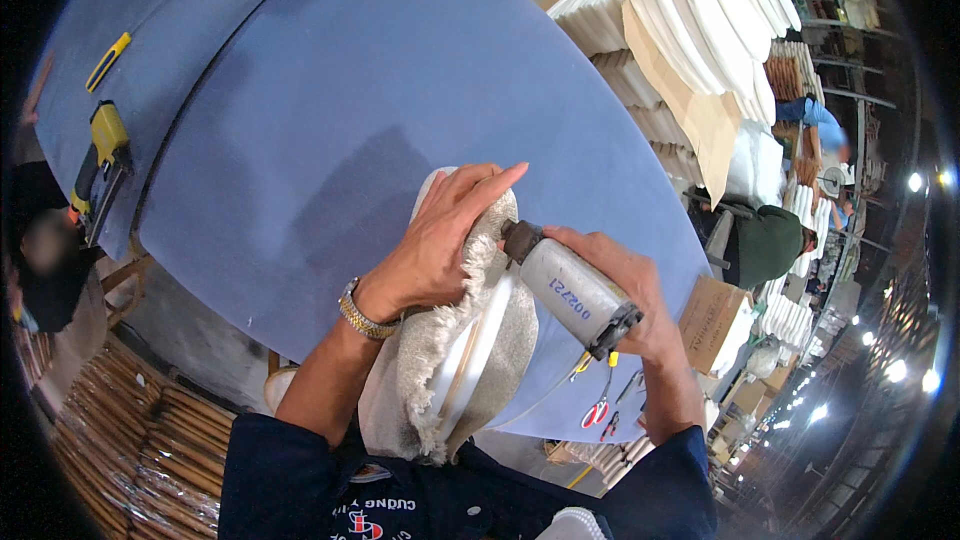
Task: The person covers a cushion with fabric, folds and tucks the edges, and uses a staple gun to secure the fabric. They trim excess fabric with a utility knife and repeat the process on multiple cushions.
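Note:
In front of my body stands a cushion pad point(500, 350) with a white core, partly wrapped in grey-beige fabric point(420, 350) with a frayed edge. My left hand point(440, 245), with a metal watch at the wrist, grips the fabric at the pad's upper end. One finger of it points out to the right. In my right hand point(630, 285) is a grey cylindrical air staple gun point(570, 285), its dark nose against the fabric beside my left fingers. Part of my right hand is hidden behind the tool.
Under the work spreads a blue-topped table point(330, 100). A yellow-black power tool point(108, 145) and a yellow utility knife point(108, 62) lie left; red-handled scissors point(596, 413) lie right. White foam pads point(700, 10) are stacked behind. Wrapped wooden pieces point(150, 430) and co-workers point(770, 245) are nearby.

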Demonstrator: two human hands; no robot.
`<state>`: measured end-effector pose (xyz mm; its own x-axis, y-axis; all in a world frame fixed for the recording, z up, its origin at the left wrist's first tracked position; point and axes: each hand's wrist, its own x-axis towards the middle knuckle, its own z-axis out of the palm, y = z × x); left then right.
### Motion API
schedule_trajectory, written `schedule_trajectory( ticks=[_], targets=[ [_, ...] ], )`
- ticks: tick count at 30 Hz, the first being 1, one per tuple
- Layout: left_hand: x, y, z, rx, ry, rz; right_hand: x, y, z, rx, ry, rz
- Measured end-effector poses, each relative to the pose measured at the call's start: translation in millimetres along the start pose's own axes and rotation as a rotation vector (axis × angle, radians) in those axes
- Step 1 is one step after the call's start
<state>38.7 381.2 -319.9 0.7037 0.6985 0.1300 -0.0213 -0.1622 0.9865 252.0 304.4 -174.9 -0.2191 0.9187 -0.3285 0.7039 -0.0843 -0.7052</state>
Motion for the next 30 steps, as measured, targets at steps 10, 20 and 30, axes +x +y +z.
schedule_trajectory(
  ticks=[10, 20, 30],
  targets=[
    [1, -4, -6, 0.008, -0.009, 0.024, 28, -11, -15, -0.147, -0.146, -0.065],
    [19, -28, -34, -0.265, -0.169, 0.019, 39, -6, -5, -0.168, -0.140, -0.038],
    [70, -44, -29, -0.103, -0.184, -0.304, 49, -16, 5, -0.243, -0.086, -0.075]
  ],
)
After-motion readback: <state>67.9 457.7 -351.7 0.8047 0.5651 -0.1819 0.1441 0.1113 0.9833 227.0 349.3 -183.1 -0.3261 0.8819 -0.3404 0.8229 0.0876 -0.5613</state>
